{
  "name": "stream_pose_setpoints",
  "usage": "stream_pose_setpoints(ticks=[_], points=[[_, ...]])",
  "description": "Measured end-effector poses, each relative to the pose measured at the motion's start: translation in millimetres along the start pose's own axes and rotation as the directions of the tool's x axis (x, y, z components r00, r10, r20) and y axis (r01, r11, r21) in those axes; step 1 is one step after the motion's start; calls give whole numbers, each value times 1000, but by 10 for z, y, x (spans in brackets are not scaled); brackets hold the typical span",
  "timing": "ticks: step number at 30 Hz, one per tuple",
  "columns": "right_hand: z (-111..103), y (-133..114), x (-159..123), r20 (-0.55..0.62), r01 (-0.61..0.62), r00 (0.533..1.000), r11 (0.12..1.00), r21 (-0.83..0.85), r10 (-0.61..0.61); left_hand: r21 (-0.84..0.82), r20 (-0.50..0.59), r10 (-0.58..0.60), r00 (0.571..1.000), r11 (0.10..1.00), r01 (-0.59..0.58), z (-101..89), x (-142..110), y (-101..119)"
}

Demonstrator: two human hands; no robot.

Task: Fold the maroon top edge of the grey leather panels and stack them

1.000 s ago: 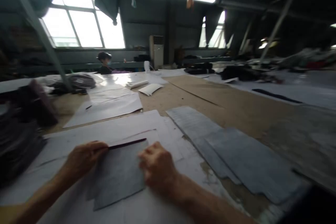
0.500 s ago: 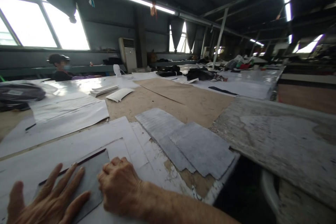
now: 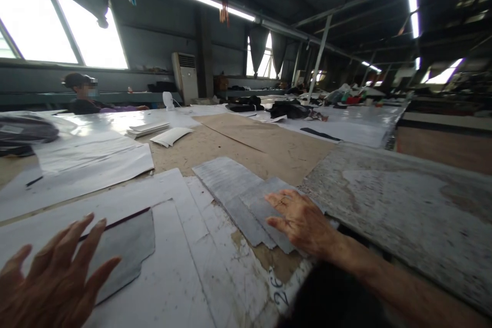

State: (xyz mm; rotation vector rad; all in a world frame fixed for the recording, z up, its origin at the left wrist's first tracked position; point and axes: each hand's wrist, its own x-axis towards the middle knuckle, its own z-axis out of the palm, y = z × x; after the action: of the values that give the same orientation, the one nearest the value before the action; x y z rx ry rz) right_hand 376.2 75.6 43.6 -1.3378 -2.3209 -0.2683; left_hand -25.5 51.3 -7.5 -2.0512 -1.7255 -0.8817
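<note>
Two grey pieces point(image 3: 246, 200) lie overlapped on the worktable, below the right hand point(image 3: 298, 218), and one more grey piece point(image 3: 132, 241), with a dark strip point(image 3: 128, 223) along its far edge, lies flat on white paper point(image 3: 169, 282) by the left hand point(image 3: 57, 271). Both hands are open: the left has its fingers widely spread, the right is loosely extended with the thumb apart. I judge the pieces light, thin and rather soft, like felt, so a free corner or edge would be the better place for taking hold, supported so that it does not fold. Left fingers cover part of the single piece, and the wrist is cut off. Whether the right fingertips touch the upper piece, I cannot tell. One dark shape point(image 3: 330, 297) at the bottom is unclear.
</note>
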Motion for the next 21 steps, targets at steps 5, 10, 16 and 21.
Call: stream_pose_setpoints(ticks=[5, 10, 16, 21], points=[[190, 134, -108, 2, 25, 1000, 1000, 6, -25, 74, 17, 295, 955, 952, -296, 9, 88, 630], [332, 183, -169, -82, 36, 996, 996, 79, -29, -296, 70, 577, 814, 791, -535, 239, 206, 1467], [304, 326, -112, -44, 22, 999, 987, 156, -15, -514, 288, 503, 815, 799, -312, 397, 425, 2024], [330, 336, -44, 32, -16, 999, 989, 148, 12, -523, 334, 463, 821, 816, -248, 447, 473, 2073]])
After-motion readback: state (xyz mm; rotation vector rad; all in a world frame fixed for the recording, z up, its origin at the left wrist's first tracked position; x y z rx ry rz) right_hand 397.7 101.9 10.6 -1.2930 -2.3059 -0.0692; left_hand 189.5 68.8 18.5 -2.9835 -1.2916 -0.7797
